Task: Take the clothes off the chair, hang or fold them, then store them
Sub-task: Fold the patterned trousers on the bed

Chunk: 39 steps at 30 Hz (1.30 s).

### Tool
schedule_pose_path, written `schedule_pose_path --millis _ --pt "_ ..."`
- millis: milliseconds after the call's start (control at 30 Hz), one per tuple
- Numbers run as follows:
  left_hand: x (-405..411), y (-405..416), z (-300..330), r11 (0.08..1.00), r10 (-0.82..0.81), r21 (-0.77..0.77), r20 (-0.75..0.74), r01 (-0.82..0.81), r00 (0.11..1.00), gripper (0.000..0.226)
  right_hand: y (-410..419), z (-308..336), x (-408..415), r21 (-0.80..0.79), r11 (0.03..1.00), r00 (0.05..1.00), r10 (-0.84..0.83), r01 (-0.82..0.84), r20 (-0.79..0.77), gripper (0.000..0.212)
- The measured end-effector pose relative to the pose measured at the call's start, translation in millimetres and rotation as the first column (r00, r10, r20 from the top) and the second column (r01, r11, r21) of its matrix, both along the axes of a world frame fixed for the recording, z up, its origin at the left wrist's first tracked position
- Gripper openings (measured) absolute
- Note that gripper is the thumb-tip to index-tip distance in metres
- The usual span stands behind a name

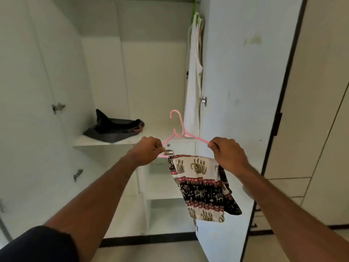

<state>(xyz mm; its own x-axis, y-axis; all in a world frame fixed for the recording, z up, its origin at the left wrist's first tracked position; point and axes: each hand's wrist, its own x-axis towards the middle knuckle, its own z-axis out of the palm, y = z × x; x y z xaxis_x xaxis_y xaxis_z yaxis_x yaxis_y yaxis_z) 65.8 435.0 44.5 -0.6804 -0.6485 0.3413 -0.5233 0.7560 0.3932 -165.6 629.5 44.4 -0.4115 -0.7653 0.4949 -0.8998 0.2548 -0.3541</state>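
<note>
Both hands, left grip (146,151) and right grip (227,153), clasp a pink hanger (178,129) carrying elephant-print shorts (200,186) before an open wardrobe (132,72).

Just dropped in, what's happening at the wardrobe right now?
A person holds a pink hanger in front of the open wardrobe, the left hand gripping one end and the right hand the other. Patterned shorts drape over its bar. A white top already hangs inside; a dark garment lies on the shelf.

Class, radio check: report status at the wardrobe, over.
Left hand and right hand grip pink hanger. Elephant-print garment draped over its bar. Wardrobe open, path clear.
</note>
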Motion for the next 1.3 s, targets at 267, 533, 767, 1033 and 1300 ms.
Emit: schedule_pose_path --millis 267,533,767,1033,1300 --pt "-51 -136 58 0.997 -0.033 -0.07 -0.044 0.03 0.998 0.021 -154 87 -30 -0.183 0.983 0.999 0.008 -0.001 0.037 0.027" --pt "-117 -281 139 0.982 -0.051 -0.186 -0.089 0.034 0.995 0.023 -298 190 -76 -0.269 0.963 0.998 0.045 -0.03 0.049 0.024" --pt "-181 -393 210 0.953 -0.123 -0.291 -0.121 0.083 0.985 0.029 -390 272 -126 -0.381 0.92 0.996 -0.09 0.094 0.028 0.024" --pt "-254 -515 309 0.88 -0.279 -0.442 -0.182 0.175 0.943 0.036 -481 371 -167 -0.509 0.831 0.95 -0.303 0.227 -0.07 0.021" --pt "-314 -607 375 0.805 -0.423 -0.53 -0.199 0.266 0.884 0.035 -555 440 -211 -0.543 0.761 0.874 -0.477 0.356 -0.095 0.021"
